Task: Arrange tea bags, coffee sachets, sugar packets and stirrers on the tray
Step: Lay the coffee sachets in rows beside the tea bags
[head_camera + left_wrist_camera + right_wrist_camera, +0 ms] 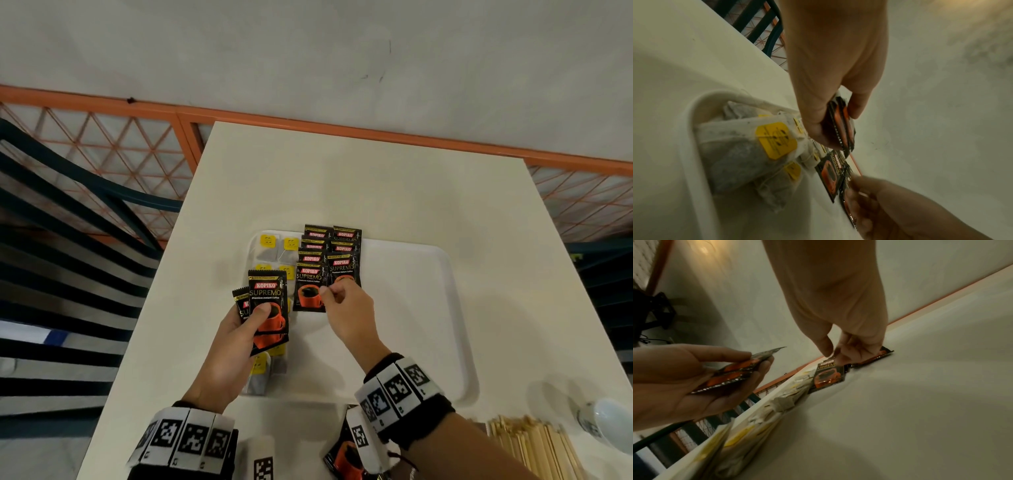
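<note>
Coffee sachets (pixel 329 260): black/orange Kopiko packs in two overlapping columns on the white tray (pixel 428 308), left of centre, the far ones lapping over its far rim. Right hand (pixel 346 308) is at the near end of the right column, thumb and fingertips pinching the lower edge of the nearest sachet (pixel 342 270), which lies flat on the tray. Right wrist view confirms the fingers (pixel 844 356) are down on it, the neighbouring front sachet (pixel 828 374) just beside.

Left hand (pixel 236 342) grips two held sachets (pixel 269 308), fanned, thumb on top of the front one, held above the tea bags (pixel 277 250). It hides the middle of the tea-bag rows from the head view.

Tea bags: yellow tags, packed along the tray's left edge against the rim, right beside the left coffee column. Left wrist view shows them bunched at the near left corner (pixel 748 146).

Right half of the tray is bare.

Off the tray, on the worktop (pixel 376 192): wooden stirrers (pixel 534 445) in a bundle at near right, a white bowl (pixel 606 425) just right of them, one more spare sachet (pixel 346 455) at the near edge, partly hidden under the right wrist band. Can't make out sugar packets.

Around: a dark slatted chair (pixel 68 274) to the left, an orange lattice fence (pixel 120 137) beyond the worktop.
</note>
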A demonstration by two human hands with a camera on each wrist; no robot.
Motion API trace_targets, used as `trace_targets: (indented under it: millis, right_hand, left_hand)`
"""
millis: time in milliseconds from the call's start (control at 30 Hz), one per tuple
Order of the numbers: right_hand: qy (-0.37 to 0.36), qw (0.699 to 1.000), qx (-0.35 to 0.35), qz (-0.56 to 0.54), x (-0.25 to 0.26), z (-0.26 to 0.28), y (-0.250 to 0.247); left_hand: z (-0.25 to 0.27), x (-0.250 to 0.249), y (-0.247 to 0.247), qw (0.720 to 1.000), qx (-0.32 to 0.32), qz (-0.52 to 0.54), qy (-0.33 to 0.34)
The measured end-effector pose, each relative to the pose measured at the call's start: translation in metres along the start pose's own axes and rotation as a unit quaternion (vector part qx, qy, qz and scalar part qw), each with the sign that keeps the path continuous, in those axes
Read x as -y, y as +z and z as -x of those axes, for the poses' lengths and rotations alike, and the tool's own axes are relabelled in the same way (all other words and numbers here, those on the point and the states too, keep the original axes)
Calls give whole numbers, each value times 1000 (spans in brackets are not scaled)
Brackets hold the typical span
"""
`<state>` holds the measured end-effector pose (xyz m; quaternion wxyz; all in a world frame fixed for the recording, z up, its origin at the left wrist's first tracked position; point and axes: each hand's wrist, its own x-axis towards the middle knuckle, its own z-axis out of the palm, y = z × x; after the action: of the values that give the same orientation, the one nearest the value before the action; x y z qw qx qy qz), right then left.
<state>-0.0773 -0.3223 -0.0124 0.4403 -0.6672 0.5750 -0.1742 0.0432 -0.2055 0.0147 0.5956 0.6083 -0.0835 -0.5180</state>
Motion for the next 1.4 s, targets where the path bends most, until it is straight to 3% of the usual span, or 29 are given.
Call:
trace_targets:
  millis: [133,200,367,600,900,1233,1300,1400]
  right_hand:
    - [-30,987,132,-88,13,18,-2]
    - [-29,980,161,-114,13,23,-3]
    - [12,970,154,-185,9,23,-11]
    - [68,967,119,-215,-5,7,-39]
    - [79,995,-7,-53,-30,-21,-52]
    - [35,998,-41,46,-23,-18,-45]
    - [0,999,-26,47,-17,-9,-43]
    - [-30,995,96,-18,-7,11,-37]
  left_hand:
    - [-1,1,9,999,18,-28,20]
    - [-2,2,12,999,22,-34,28]
    - [0,4,18,998,24,-29,48]
    - [-2,5,12,1000,11,15,-10]
    - [-2,7,15,1000,7,-15,-9]
    - [-3,11,18,999,0,-38,24]
    - [-4,12,20,998,-7,-47,32]
    - [-5,14,24,997,-12,-63,35]
